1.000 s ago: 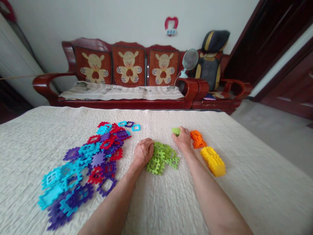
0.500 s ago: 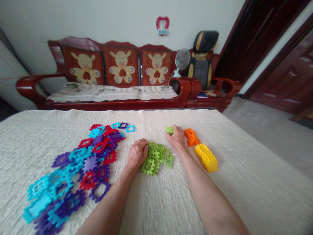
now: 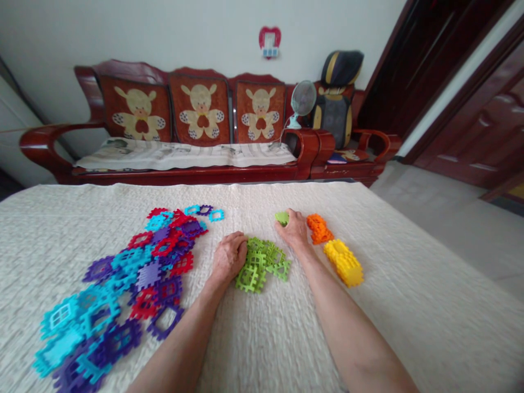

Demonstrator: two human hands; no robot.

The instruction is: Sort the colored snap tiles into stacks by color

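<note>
My right hand (image 3: 295, 228) is closed around a light green interlocking building tile (image 3: 282, 218), just left of the orange tiles (image 3: 320, 228). My left hand (image 3: 230, 254) rests with curled fingers against the left edge of a loose pile of green building tiles (image 3: 262, 263). Its fingertips are turned down toward the pile, and what they grip, if anything, is hidden. Beyond my right forearm, yellow tiles (image 3: 344, 263) lie stacked together in a leaning row.
A wide heap of turquoise, purple and red tiles (image 3: 149, 274) spreads over the left of the cloth-covered table (image 3: 409, 305). Past the table's far edge stand a wooden sofa (image 3: 192, 173) with bear-pattern cushions, a small fan (image 3: 303, 99) and a chair with a massage pad (image 3: 333, 120).
The whole view has shifted slightly. Both hands keep nearly the same places, the left at the green pile and the right on its green tile.
</note>
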